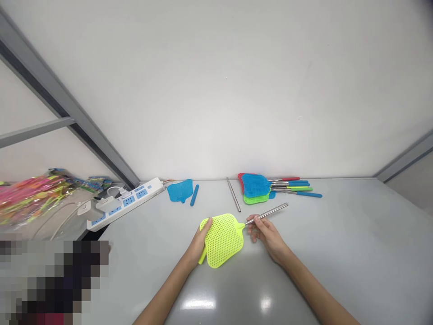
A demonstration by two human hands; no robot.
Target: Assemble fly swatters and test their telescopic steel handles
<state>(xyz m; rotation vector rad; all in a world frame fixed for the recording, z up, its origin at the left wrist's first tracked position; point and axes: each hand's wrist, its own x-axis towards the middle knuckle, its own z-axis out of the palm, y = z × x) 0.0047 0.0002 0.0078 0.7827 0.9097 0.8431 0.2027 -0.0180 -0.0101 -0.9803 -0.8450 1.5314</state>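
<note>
My left hand grips the edge of a yellow-green fly swatter head, thumb on top of the perforated face. A yellow handle sleeve pokes out beneath that hand, partly hidden by it and the head. Between the thumb and fingers of my right hand is a metal rod, angled up to the right. The rod's near end meets the neck of the yellow-green head; how deep it sits I cannot tell.
Assembled fly swatters lie stacked by the wall. A loose metal rod, a blue swatter head and a blue handle sleeve lie left of them. A power strip and bagged colourful items are at the left.
</note>
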